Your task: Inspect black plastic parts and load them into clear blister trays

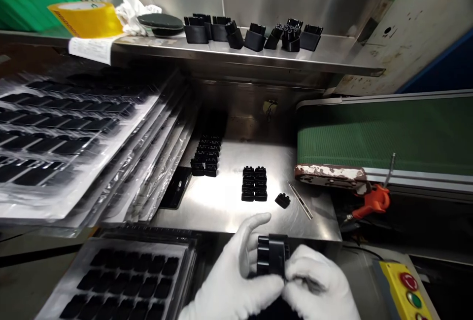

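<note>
Both gloved hands, left hand and right hand, pinch one black plastic part between their fingers at the desk's near edge; two small stacks stand sorted, one loose piece remains; the tray looks filled.

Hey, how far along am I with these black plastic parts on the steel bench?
Looks done: two neat blocks of small black plastic parts stand on the steel bench, one at the back and one in the middle. In hand: both white-gloved hands, left hand and right hand, grip one black plastic part. Left: a single loose black part lies beside the middle block, ungrouped.
</note>
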{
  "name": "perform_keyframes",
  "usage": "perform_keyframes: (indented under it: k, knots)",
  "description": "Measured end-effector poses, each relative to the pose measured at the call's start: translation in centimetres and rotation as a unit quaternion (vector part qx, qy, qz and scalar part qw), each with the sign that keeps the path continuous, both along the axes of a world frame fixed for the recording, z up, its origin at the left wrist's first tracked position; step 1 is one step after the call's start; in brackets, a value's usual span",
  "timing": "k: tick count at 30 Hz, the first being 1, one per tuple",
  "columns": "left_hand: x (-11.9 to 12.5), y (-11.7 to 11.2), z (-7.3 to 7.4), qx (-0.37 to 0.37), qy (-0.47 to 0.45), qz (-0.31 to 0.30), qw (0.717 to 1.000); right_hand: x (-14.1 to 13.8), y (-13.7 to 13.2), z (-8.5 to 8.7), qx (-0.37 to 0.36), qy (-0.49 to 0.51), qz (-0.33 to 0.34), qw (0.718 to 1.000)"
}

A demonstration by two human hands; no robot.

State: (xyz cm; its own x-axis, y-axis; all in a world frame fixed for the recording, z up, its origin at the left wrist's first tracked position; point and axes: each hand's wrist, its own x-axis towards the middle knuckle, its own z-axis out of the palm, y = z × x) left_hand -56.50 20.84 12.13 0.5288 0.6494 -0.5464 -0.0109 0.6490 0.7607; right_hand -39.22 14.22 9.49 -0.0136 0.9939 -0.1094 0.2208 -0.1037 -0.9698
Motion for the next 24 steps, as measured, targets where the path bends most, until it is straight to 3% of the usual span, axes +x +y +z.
perform_keyframes:
  k: [5, 9, 11, 14, 16, 18, 20, 22, 24]
  knots:
    - [0.8, 0.3, -0.2, 0.016, 0.005, -0.003, 1.000, 1.0, -0.2, -0.3, 0.006, -0.002, 0.022, 1.000]
    - [1.3, 0.8, 0.0, 0.040, 0.014, -0.043, 0.998, 1.5, 0.4, 1.1, -0.109, 0.076, -0.009, 0.991]
    - [1.6, 1.1, 0.0, 0.121, 0.047, -0.047, 0.990, 1.7, 0.7, 1.8, -0.184, 0.189, -0.021, 0.964]
    - [2.3, 1.5, -0.6, 0.312, 0.063, -0.041, 0.947, 2.1, 0.9, 1.9, -0.239, 0.373, -0.050, 0.895]
    - [3.0, 1.7, -1.4, 0.364, 0.044, -0.034, 0.930, 2.3, 1.0, 1.2, -0.257, 0.437, -0.082, 0.858]
    - [3.8, 1.7, -2.2, 0.308, 0.027, -0.024, 0.951, 2.4, 1.0, 0.2, -0.255, 0.464, -0.103, 0.842]
    - [4.9, 1.4, -3.0, 0.181, -0.013, -0.012, 0.983, 2.5, 1.0, -0.5, -0.242, 0.472, -0.107, 0.841]
    - [5.9, 1.0, -3.7, 0.055, -0.094, 0.002, 0.994, 2.8, 1.0, -0.7, -0.238, 0.444, -0.081, 0.860]
    - [7.0, 0.7, -4.1, -0.036, -0.186, 0.033, 0.981, 3.7, 0.7, -0.7, -0.240, 0.351, -0.046, 0.904]
